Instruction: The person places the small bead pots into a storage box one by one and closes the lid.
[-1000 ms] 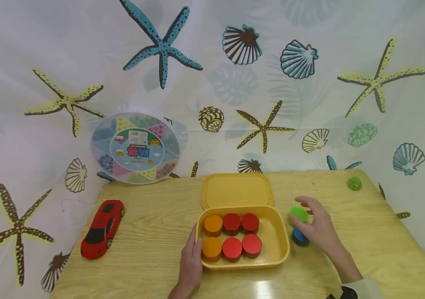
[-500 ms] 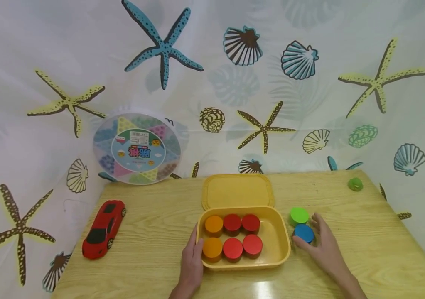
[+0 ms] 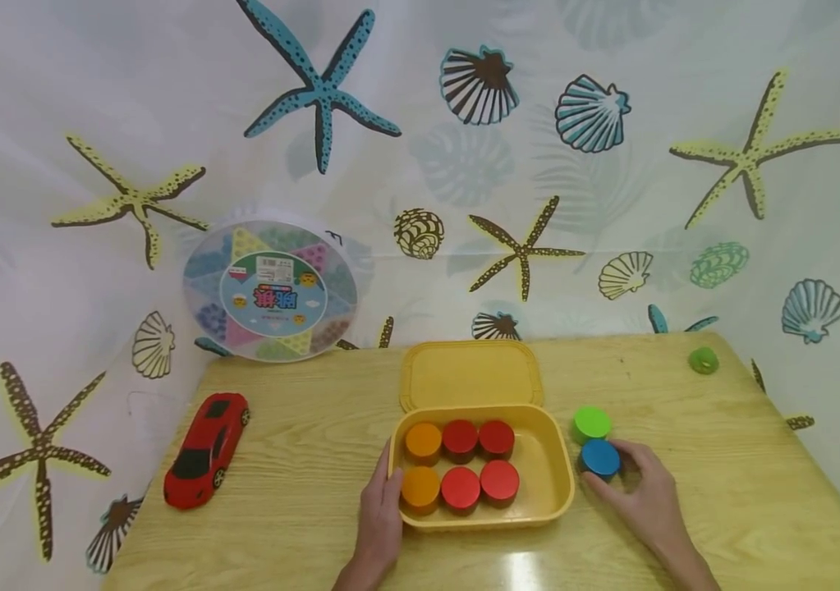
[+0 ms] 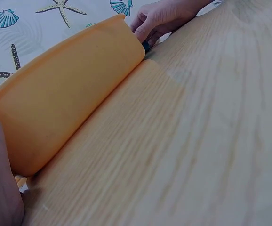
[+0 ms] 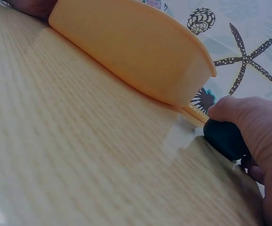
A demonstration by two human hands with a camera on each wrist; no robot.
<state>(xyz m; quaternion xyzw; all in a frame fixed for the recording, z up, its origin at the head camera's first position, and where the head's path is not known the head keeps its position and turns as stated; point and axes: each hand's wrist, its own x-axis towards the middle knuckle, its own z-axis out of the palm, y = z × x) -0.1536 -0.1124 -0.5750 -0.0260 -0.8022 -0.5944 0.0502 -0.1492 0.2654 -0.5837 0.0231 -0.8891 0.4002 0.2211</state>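
Observation:
A yellow plastic box [image 3: 545, 468] stands on the table with two orange round blocks [image 3: 423, 443] and several red round blocks [image 3: 461, 490] inside, its right end bare. My left hand [image 3: 378, 517] holds the box by its left wall, thumb up at the rim. To the right of the box, my right hand [image 3: 644, 497] pinches a blue round block [image 3: 600, 458] between thumb and fingers; the right wrist view shows that block [image 5: 225, 140] dark and low by the table surface. Just behind it sits a green round block [image 3: 592, 423].
The box's yellow lid [image 3: 470, 373] lies flat behind it. A red toy car [image 3: 207, 451] stands at the left, a small green toy [image 3: 704, 360] at the far right. An oval board-game package [image 3: 270, 291] leans against the patterned cloth [image 3: 420, 164] at the back.
My right hand has drawn back from over the green block to the blue one, and its fingers have closed on the blue block's sides. The left hand and box have stayed put.

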